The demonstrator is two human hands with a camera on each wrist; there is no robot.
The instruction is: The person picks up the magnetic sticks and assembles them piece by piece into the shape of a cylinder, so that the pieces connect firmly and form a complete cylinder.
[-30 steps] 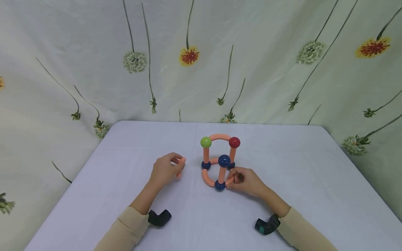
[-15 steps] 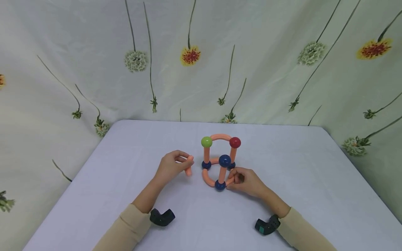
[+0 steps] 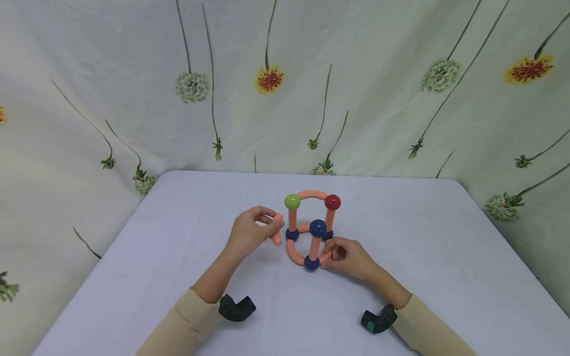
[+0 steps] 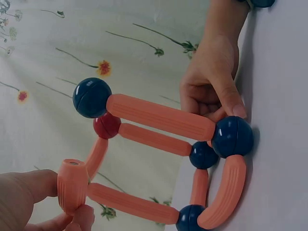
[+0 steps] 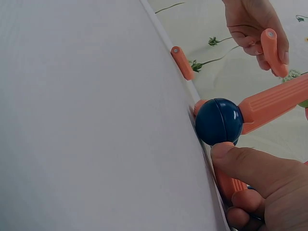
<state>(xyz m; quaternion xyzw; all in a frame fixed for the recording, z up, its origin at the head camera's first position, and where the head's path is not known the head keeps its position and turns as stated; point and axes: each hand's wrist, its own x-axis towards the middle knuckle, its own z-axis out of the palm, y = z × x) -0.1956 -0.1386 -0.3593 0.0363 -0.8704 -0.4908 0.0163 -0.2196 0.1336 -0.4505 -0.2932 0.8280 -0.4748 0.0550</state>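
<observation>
My left hand pinches a curved orange toy building stick between thumb and fingers, just left of the ball-and-stick frame. A metal dot shows in that stick's end in the left wrist view. The frame's three uprights rise from dark blue base balls and carry a green ball, a red ball and a blue ball. One curved stick links green and red on top. With thumb and fingers, my right hand grips the curved base stick beside the front base ball.
Another orange stick lies on the table in the right wrist view. White cloth covers the table. Behind it hangs a flowered cloth. Dark camera mounts sit at both wrists.
My left hand has moved right and slightly up with its curved stick, closer to the green ball's upright. The right hand and the frame have stayed in place.
</observation>
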